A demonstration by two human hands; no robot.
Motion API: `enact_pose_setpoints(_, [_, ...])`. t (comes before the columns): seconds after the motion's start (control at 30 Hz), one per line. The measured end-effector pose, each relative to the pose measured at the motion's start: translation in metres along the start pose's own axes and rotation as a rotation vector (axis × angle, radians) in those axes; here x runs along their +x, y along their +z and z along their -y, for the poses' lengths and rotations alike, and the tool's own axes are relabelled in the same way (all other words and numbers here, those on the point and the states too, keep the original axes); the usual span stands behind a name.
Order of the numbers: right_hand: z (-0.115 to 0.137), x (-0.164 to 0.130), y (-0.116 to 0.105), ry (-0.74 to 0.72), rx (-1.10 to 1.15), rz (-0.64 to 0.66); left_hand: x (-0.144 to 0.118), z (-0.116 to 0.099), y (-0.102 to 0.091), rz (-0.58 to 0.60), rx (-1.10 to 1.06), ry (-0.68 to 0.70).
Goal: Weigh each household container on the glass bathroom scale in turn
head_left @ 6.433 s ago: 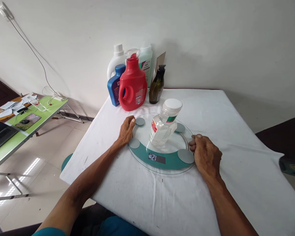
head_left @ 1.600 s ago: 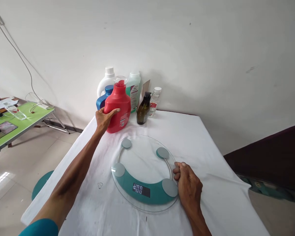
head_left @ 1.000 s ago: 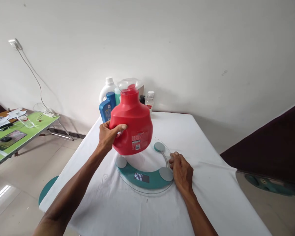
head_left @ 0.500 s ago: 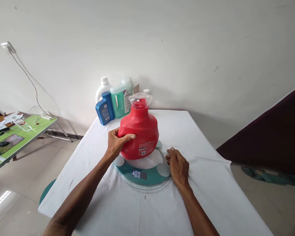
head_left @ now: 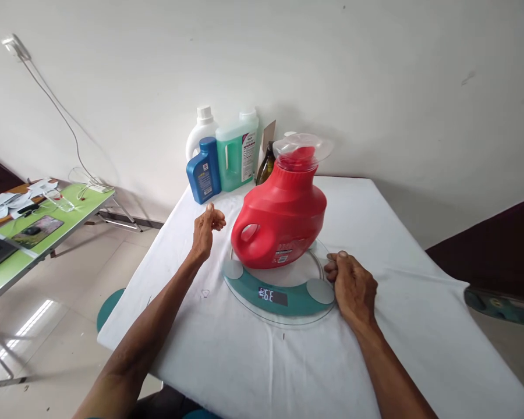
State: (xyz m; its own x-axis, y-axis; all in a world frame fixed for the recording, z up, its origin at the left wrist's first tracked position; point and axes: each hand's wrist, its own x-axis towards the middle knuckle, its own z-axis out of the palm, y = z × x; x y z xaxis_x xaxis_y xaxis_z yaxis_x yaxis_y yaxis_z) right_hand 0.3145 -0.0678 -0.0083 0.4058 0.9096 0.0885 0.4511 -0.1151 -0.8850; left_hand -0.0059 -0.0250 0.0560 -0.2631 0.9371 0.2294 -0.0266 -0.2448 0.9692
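Nearest me, wrinkled white cloth covered the table (head_left: 227, 355) out to its front edge. My right hand (head_left: 354, 288) was curled nearly closed, thumb and fingers at the right rim of the scale (head_left: 268, 299), a smooth, round glass disc with a teal band and lit digits; I couldn't tell whether I had hold of it. My left hand (head_left: 204, 230), toward the table's left edge, was half open, fingers loosely bent, holding nothing, just beside the red jug (head_left: 279, 215). That rounded plastic jug stood on the scale, its opaque walls hiding any contents, with a clear, flared plastic piece (head_left: 325, 150) around its neck.

Toward the table's back-left corner stood a glossy blue bottle (head_left: 203, 177), a translucent jug (head_left: 236, 160) with green liquid inside, and an opaque white bottle (head_left: 197, 131).
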Motion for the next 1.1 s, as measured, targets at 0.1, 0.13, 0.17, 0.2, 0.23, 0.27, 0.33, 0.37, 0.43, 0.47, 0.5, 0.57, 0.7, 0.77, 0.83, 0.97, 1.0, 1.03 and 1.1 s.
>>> enact_pose_setpoints(0.1, [-0.002,0.001,0.001,0.014,0.0,-0.002,0.002,0.035,-0.014,-0.141,0.046,-0.045])
enact_pose_setpoints(0.13, [-0.002,0.001,0.001,0.016,-0.001,0.001,0.003,0.044,-0.017,-0.145,0.06,-0.051])
enact_pose_setpoints(0.17, [-0.003,0.002,0.001,0.016,-0.001,0.004,0.003,0.051,-0.018,-0.133,0.076,-0.056])
enact_pose_setpoints(0.2, [-0.003,0.002,0.001,0.016,0.001,0.006,0.004,0.055,-0.019,-0.115,0.097,-0.056])
enact_pose_setpoints(0.23, [-0.004,0.003,0.001,0.017,0.003,0.008,0.005,0.058,-0.019,-0.092,0.122,-0.053])
enact_pose_setpoints(0.27, [-0.004,0.003,0.001,0.02,0.004,0.011,0.005,0.059,-0.018,-0.068,0.153,-0.047])
enact_pose_setpoints(0.33, [-0.003,0.003,0.001,0.035,0.002,0.014,0.006,0.058,-0.016,-0.021,0.218,-0.031])
enact_pose_setpoints(0.37, [-0.002,0.003,0.001,0.04,0.001,0.013,0.006,0.057,-0.015,-0.002,0.242,-0.027])
enact_pose_setpoints(0.43, [-0.001,0.003,0.0,0.04,0.0,0.013,0.005,0.056,-0.013,0.018,0.266,-0.033])
enact_pose_setpoints(0.47, [-0.001,0.002,0.0,0.036,-0.001,0.013,0.004,0.056,-0.013,0.022,0.269,-0.043])
enact_pose_setpoints(0.5, [-0.001,0.002,0.0,0.032,-0.002,0.014,0.004,0.056,-0.013,0.025,0.273,-0.054])
enact_pose_setpoints(0.57, [-0.002,0.002,0.0,0.02,-0.009,0.013,0.003,0.056,-0.013,0.038,0.287,-0.066])
enact_pose_setpoints(0.7, [-0.005,0.002,0.001,-0.009,0.0,0.011,0.002,0.056,-0.014,0.056,0.333,-0.055])
enact_pose_setpoints(0.77, [-0.005,0.002,0.001,-0.016,0.006,0.007,0.002,0.056,-0.014,0.06,0.344,-0.044])
enact_pose_setpoints(0.83, [-0.005,0.002,0.001,-0.024,0.005,0.002,0.002,0.057,-0.015,0.066,0.346,-0.034])
enact_pose_setpoints(0.97, [-0.003,0.0,0.0,-0.028,0.003,0.011,0.002,0.057,-0.015,0.074,0.359,-0.032])
enact_pose_setpoints(1.0, [-0.003,0.0,0.0,-0.026,0.004,0.01,0.003,0.057,-0.015,0.074,0.362,-0.034])
enact_pose_setpoints(1.03, [-0.002,0.0,0.0,-0.026,0.005,0.007,0.003,0.057,-0.015,0.074,0.364,-0.036])
enact_pose_setpoints(1.1, [-0.003,0.0,0.001,-0.031,0.008,0.001,0.003,0.058,-0.014,0.072,0.365,-0.042])
